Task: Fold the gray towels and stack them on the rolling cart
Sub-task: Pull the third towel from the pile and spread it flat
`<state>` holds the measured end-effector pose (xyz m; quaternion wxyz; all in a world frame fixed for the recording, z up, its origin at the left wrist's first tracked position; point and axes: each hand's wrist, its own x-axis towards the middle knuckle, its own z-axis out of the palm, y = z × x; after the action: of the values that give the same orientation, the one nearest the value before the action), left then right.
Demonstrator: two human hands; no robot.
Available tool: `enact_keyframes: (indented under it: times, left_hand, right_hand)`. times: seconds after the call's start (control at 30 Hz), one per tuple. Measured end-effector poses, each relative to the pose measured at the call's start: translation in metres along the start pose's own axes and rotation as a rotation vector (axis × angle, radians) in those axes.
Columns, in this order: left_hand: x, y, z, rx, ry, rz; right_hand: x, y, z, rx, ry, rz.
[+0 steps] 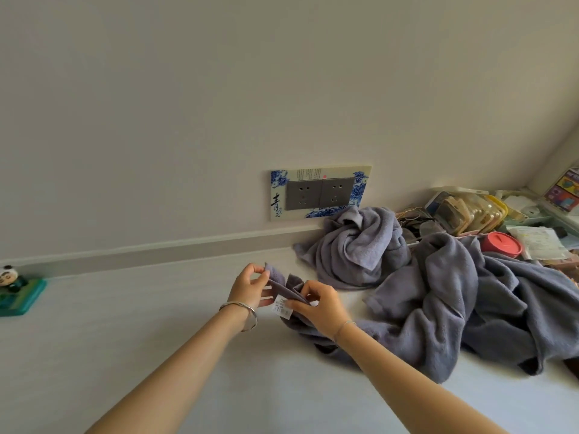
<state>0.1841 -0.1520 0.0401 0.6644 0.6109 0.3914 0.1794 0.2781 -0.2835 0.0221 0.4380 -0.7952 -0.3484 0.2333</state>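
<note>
Gray towels: three; one crumpled towel (357, 245) heaped at centre right below the sockets, one large towel (463, 296) spread in loose folds at right, one held towel (289, 285) at centre
Hands: two; left hand (249, 286) and right hand (319, 303), both pinching an edge of the held towel
Care labels: one, white label (282, 306) at centre
Bracelets: two; thick bangle (246, 313) on the left wrist, thin chain (343, 327) on the right
Wall sockets: two gray plates (319, 194) in one decorated frame
Panda figurines: one (12, 281), far left
Red lids: one (501, 244), at right
Clutter at upper right: too jumbled to count
</note>
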Motion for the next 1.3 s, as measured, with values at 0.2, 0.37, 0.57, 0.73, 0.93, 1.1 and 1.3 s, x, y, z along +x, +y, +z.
enact_keyframes:
  times: [0.2,0.37,0.57,0.73,0.93,1.1,1.3]
  left_hand:
    - [-0.038,-0.026,-0.113,-0.007,0.094,-0.056]
    - [-0.068,-0.056,-0.192,0.001,0.163,-0.117]
    - [-0.090,-0.104,-0.268,0.136,0.236,-0.330]
    - [-0.097,-0.119,-0.282,0.371,0.248,-0.215]
    - [-0.100,-0.122,-0.258,0.609,-0.028,0.097]
    - [-0.100,-0.132,-0.236,1.064,-0.180,0.417]
    - [-0.098,-0.146,-0.217,1.265,-0.163,0.417]
  right_hand:
    - [-0.029,-0.049,0.099,0.025,-0.104,0.007]
    - [-0.049,-0.076,0.176,-0.021,-0.213,-0.004]
    - [-0.058,-0.086,0.220,-0.277,-0.256,-0.235]
    - [-0.060,-0.064,0.201,-0.321,-0.152,-0.076]
    - [-0.069,-0.025,0.169,-0.593,-0.211,0.009]
    - [-0.077,-0.020,0.160,-0.712,-0.181,-0.062]
    - [-0.079,-0.015,0.155,-0.715,-0.302,-0.064]
